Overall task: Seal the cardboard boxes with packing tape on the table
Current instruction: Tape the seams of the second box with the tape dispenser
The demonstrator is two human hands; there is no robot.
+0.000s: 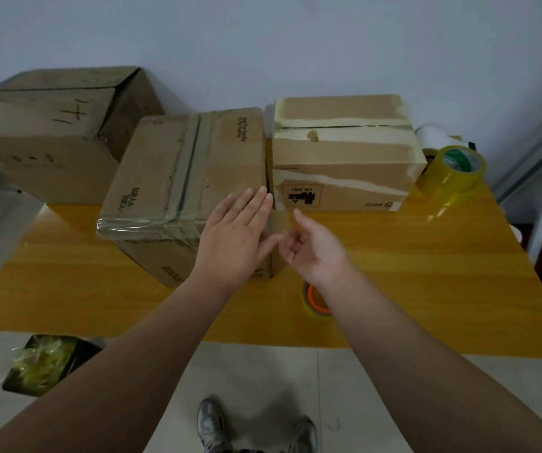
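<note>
Mid box (191, 165) on table (426, 273), centre. Clear tape (132, 223) wraps near top edge; centre seam looks taped too.

Left hand (233, 237) flat, fingers straight, pressing top by near right corner. Right hand (312, 246) just beside corner, fingers loosely curled and blurred; cannot tell if pinching tape end.

Judged: mid box nearly sealed.

Right box (344, 152) seam shows dark slit, likely unsealed. Left box (50, 132) flaps ajar.

Big roll (455, 171) far right. Small roll (315, 300) at near edge, under right forearm.
</note>
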